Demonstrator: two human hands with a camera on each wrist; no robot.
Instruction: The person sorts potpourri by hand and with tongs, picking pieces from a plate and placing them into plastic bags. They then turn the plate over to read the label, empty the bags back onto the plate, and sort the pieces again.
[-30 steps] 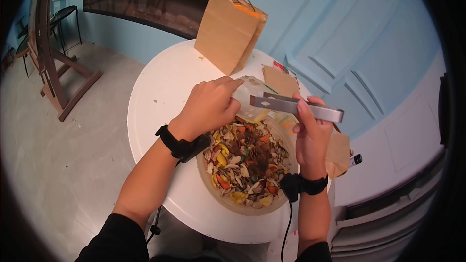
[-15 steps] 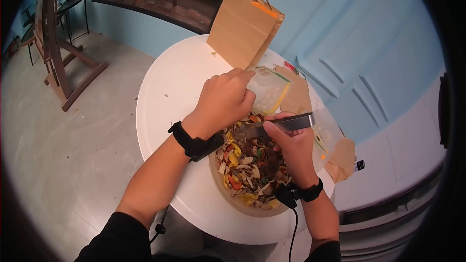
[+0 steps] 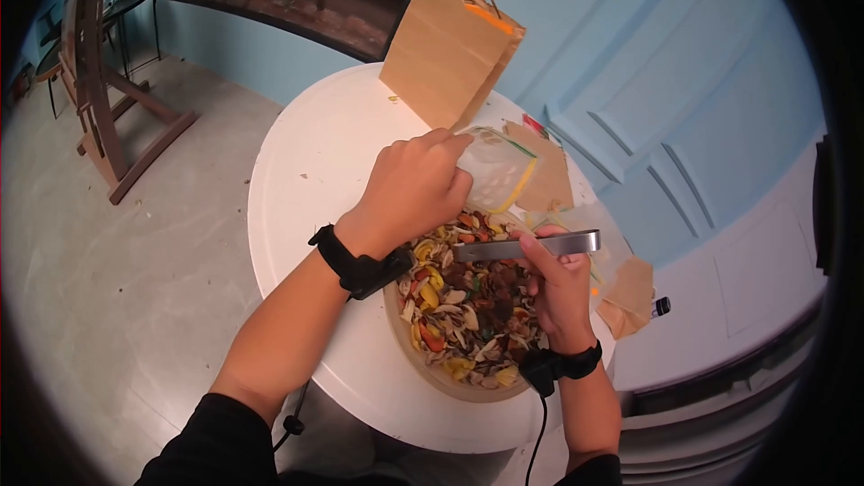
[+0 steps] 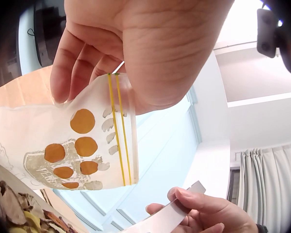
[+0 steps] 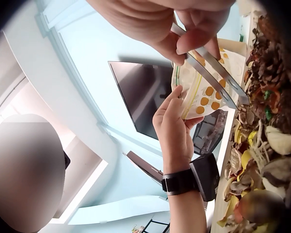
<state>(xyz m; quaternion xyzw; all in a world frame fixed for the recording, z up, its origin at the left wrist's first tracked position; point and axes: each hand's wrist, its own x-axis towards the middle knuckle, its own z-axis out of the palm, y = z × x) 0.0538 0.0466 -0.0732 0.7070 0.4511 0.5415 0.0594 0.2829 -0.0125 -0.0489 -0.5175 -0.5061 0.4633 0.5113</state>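
Observation:
My left hand [image 3: 416,182] pinches the upper edge of a clear zip bag [image 3: 497,171] with a yellow seal strip; orange dots mark its side in the left wrist view. The bag hangs over the far rim of a round bowl [image 3: 393,328] full of dried slices, petals and cones [image 3: 450,324]. My right hand [image 3: 560,292] grips metal tongs [image 3: 504,250] near their bent end. The tong tips are above the mix at the bowl's far part, and in the right wrist view the two arms [image 5: 216,77] stand slightly apart.
A brown paper bag [image 3: 445,54] stands at the back of the white round table [image 3: 301,189]. Flat brown paper [image 3: 545,175], another clear bag [image 3: 605,238] and a crumpled paper bag [image 3: 627,297] lie on the right. A wooden easel [image 3: 99,108] stands on the floor at left.
The tongs and my right hand have come down and left from beside the clear bag to over the bowl. My left hand still holds the bag, which now shows more of its side.

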